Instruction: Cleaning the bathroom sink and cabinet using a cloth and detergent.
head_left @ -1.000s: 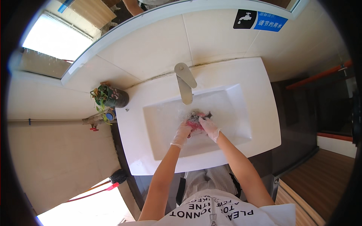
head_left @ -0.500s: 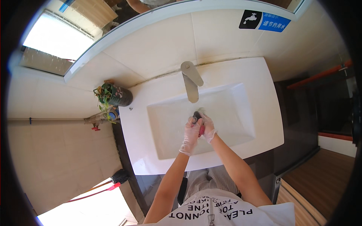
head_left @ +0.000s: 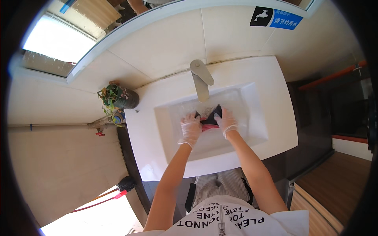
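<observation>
A black and pink cloth is spread between my hands inside the white sink basin, under the tap. My left hand, in a thin clear glove, grips the cloth's left end. Its right end is pinched by my right hand, gloved the same way. Splashed water shows around the cloth, just below the spout. What kind of cloth item it is cannot be made out.
The white sink has a wide rim around its basin. A potted plant stands by its left back corner, above a pipe valve with a red handle. Behind the tap rises a tiled wall with a mirror and a blue-and-black sign.
My hands have moved apart, the left one leftward and the right one rightward. The cloth, bunched between them before, is now stretched open beneath the spout.
</observation>
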{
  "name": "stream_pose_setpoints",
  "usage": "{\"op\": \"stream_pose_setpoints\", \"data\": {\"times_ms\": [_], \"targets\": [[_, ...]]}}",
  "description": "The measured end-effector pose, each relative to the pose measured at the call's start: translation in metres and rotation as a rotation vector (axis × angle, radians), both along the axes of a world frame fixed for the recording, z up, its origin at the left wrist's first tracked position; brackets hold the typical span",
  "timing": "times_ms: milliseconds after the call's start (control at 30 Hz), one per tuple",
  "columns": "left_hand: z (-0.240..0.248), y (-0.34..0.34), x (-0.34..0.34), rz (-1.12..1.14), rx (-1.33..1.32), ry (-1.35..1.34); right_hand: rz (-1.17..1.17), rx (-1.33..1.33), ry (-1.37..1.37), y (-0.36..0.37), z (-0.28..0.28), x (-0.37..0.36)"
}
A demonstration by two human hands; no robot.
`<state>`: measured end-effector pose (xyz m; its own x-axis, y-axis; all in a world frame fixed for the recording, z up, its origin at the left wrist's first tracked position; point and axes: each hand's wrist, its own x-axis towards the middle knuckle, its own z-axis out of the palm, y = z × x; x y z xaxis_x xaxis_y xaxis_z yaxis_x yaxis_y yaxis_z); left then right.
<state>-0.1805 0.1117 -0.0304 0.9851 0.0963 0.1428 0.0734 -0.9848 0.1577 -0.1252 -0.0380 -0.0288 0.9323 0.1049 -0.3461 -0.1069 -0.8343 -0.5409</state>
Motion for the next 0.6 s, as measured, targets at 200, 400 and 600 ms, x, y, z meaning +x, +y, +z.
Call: {"op": "stream_pose_setpoints", "data": {"times_ms": [200,400,600], "targets": [[-0.024,-0.003,-0.002,0.119,-0.351,0.366,0.270,-0.031,-0.163,-0.017,-0.064,-0.012],[-0.030,0.035,-0.017,0.680,-1.645,0.589,-0.416,0.452,-0.045,0.026,-0.029,-0.032],[0.000,0.037,-0.024,0.506,-1.377,0.627,-0.198,0.301,0.166,0.029,-0.042,-0.016]]}}
